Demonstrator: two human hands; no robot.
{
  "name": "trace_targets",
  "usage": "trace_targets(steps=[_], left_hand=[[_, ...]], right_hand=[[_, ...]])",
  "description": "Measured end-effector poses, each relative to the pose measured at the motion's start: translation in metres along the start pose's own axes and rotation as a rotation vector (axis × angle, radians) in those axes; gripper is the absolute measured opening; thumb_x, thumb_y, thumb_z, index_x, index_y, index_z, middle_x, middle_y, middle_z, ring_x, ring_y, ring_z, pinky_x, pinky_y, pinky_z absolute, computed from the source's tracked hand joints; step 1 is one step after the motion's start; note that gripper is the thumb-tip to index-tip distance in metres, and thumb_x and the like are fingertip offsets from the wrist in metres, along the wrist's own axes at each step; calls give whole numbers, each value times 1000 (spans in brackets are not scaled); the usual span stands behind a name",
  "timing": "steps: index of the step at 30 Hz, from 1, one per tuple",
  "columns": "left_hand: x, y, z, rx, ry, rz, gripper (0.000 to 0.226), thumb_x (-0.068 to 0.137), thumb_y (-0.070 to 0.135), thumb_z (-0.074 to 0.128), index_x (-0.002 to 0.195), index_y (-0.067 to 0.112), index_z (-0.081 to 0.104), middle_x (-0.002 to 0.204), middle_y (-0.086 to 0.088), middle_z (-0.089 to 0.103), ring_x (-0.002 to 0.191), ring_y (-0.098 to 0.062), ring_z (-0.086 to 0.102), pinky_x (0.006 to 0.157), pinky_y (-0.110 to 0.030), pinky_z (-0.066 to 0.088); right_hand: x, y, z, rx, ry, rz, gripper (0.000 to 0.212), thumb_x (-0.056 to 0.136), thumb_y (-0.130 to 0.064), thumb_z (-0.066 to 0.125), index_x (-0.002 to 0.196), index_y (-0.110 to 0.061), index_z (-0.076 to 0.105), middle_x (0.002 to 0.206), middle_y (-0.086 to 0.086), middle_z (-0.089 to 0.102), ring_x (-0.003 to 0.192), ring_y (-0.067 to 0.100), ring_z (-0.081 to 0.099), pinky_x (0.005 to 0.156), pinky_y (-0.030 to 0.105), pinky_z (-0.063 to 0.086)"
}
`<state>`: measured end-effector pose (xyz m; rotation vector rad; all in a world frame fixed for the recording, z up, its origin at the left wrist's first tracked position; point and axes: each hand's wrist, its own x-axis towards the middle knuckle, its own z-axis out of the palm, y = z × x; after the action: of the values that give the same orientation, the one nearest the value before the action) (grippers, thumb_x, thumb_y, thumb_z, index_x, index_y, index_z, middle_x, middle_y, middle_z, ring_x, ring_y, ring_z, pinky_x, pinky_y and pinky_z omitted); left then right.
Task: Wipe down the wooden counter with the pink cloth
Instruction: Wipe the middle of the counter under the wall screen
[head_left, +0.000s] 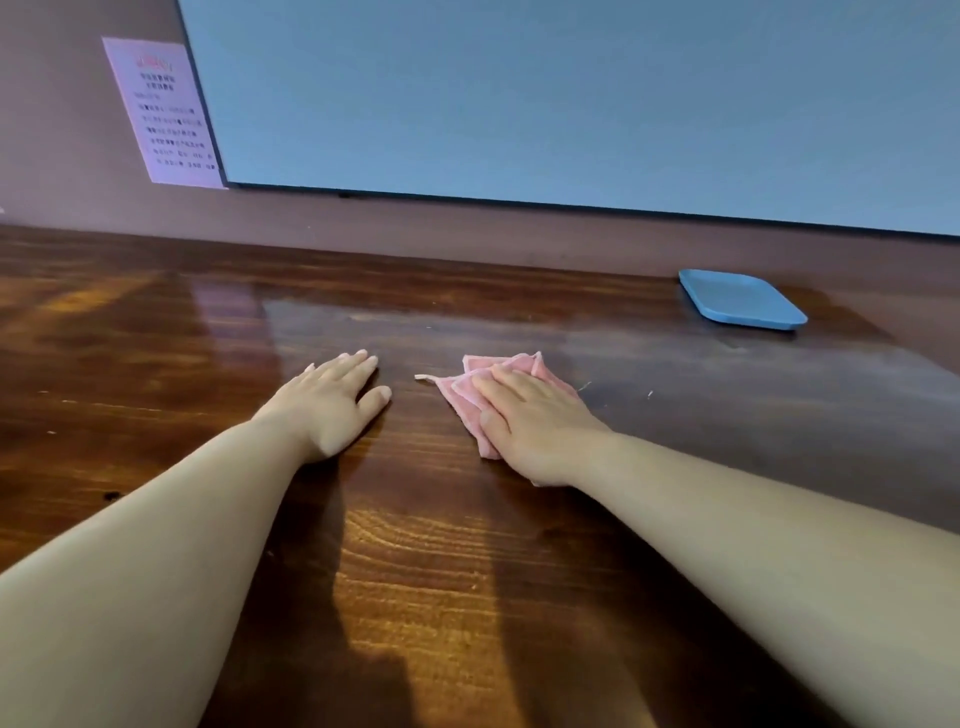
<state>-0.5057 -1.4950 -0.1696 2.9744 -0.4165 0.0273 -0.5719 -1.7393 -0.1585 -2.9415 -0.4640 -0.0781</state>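
Both hands are lying flat, the right hand (535, 421) pressing the soft, light cloth (470, 397) onto the counter (441, 571), the left hand (332, 402) bracing bare wood.

Wood counter (415, 571) w/ pink cloth (470, 397), blue tray (740, 299)

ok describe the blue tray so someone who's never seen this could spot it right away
Start at the wide wooden counter and follow its far edge, below the big pale blue panel, toward the right. There lies the blue tray, flat and rounded at its corners, well beyond the right hand pressing the pink cloth. It is the only blue thing lying on the wood.
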Motion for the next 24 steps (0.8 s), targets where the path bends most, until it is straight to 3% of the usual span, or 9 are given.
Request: trace_targets(steps=[4, 8, 11, 14, 16, 18, 20, 22, 24], left_hand=[[2, 1, -1, -56, -15, -48, 59, 101, 49, 30, 153, 23, 23, 161, 4, 14, 148, -13, 8, 120, -39, 6], [9, 30, -12, -82, -63, -230, 64, 99, 54, 30, 150, 16, 30, 160, -2, 21, 146, -22, 18, 119, -44, 13], [7, 60, -13, 75, -113, -373, 70, 96, 60, 27, 149, 14, 29, 158, -4, 23, 144, -26, 23, 117, -48, 15], [3, 85, -15, 206, -117, -399, 58, 98, 45, 29, 147, 13, 34, 153, -8, 32, 141, -26, 29, 117, -52, 11], [0, 100, -14, 147, -47, -359, 56, 98, 42, 32, 147, 15, 33, 155, -5, 31, 143, -24, 25, 117, -50, 9], [-6, 120, -8, 43, 19, -283, 60, 99, 45, 34, 151, 18, 25, 160, -1, 19, 147, -19, 15, 118, -47, 5], [-12, 137, 0, 6, 33, -217, 63, 99, 47, 34, 153, 20, 19, 162, 2, 11, 148, -16, 8, 118, -46, 2], [-14, 149, 7, -26, 12, -200, 63, 99, 47, 33, 154, 21, 15, 162, 3, 9, 148, -16, 6, 118, -45, 2], [-13, 157, 11, -51, 6, -221, 61, 101, 44, 31, 154, 21, 15, 162, 3, 8, 148, -16, 5, 119, -45, 2]], right_hand=[[-23, 20, 9, -4, 41, -44, 43, 103, -31, 18, 134, -26, 46, 144, -7, 45, 142, 15, 30, 125, 41, 2], [-7, 42, -8, 11, -8, 99, 45, 105, -28, 16, 141, -28, 42, 150, -6, 42, 144, 18, 26, 123, 40, 7], [-17, 47, -4, -34, -44, 6, 46, 103, -34, 14, 144, -29, 34, 153, -8, 34, 146, 17, 24, 122, 42, 12], [-47, 56, 0, 15, -13, -132, 53, 96, -38, 9, 141, -33, 36, 148, -12, 37, 141, 13, 29, 119, 39, 18], [-45, 64, -9, 5, -17, -102, 47, 101, -31, 17, 143, -31, 38, 145, -10, 40, 139, 13, 31, 119, 39, 17], [-35, 65, -20, -24, -46, 16, 42, 102, -17, 37, 142, -26, 42, 144, -7, 40, 141, 18, 29, 119, 44, 14], [-33, 62, -25, -58, -100, 64, 48, 102, -21, 44, 149, -27, 37, 157, -2, 29, 151, 25, 16, 122, 48, 7], [-45, 64, -25, 9, -116, 102, 56, 105, -45, 31, 158, -36, 17, 169, -1, 1, 155, 25, -8, 124, 48, -4], [-63, 68, -21, -4, -97, 106, 63, 103, -57, 23, 160, -41, 1, 168, -3, -13, 154, 22, -19, 123, 50, -8]])
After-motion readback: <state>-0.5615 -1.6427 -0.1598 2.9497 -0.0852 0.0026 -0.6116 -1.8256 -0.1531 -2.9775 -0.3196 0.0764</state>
